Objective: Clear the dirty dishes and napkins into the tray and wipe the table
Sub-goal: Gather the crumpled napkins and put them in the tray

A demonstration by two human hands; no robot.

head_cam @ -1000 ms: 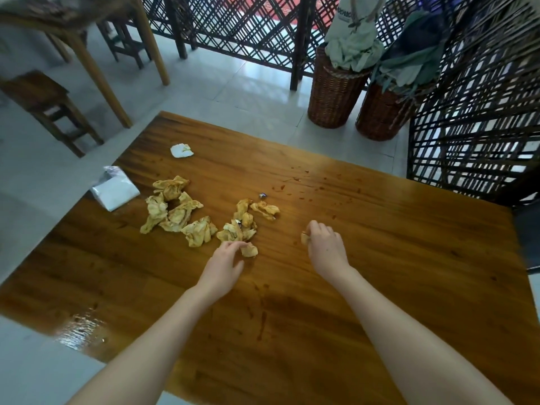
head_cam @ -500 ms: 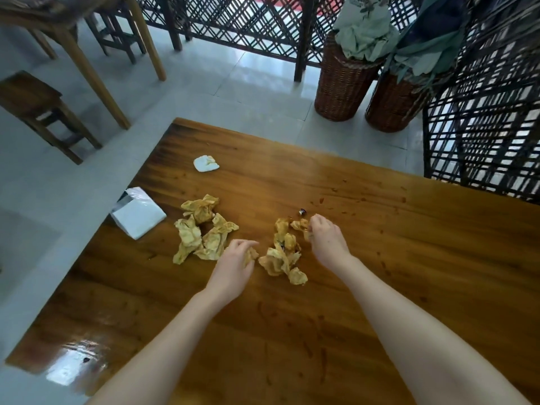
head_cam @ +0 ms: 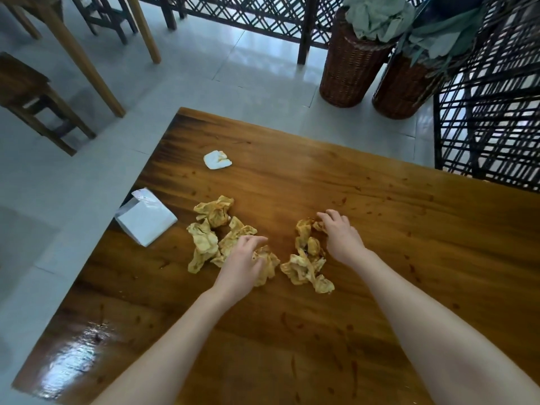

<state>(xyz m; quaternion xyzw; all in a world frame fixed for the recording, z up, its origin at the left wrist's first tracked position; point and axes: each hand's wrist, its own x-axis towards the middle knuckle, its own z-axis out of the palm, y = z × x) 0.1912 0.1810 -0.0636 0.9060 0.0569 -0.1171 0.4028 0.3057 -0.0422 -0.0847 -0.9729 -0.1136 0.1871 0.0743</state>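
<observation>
Early stage. Left hand [head_cam: 242, 258] is gripping a crumpled napkin [head_cam: 267, 266] mid-frame, and right hand [head_cam: 339, 232] is pinching one atop the right pile [head_cam: 304, 264]. Left pile [head_cam: 211, 229] and white napkin [head_cam: 217, 159] at upper left are lying uncollected. No tray in view. Table [head_cam: 394, 287] is showing stains, unwiped.

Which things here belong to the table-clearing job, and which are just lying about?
Job: left hand, right hand, left napkin heap, right napkin heap, white napkin, tissue pack, table.
Lying about: wicker baskets, stool, lattice screen.
</observation>
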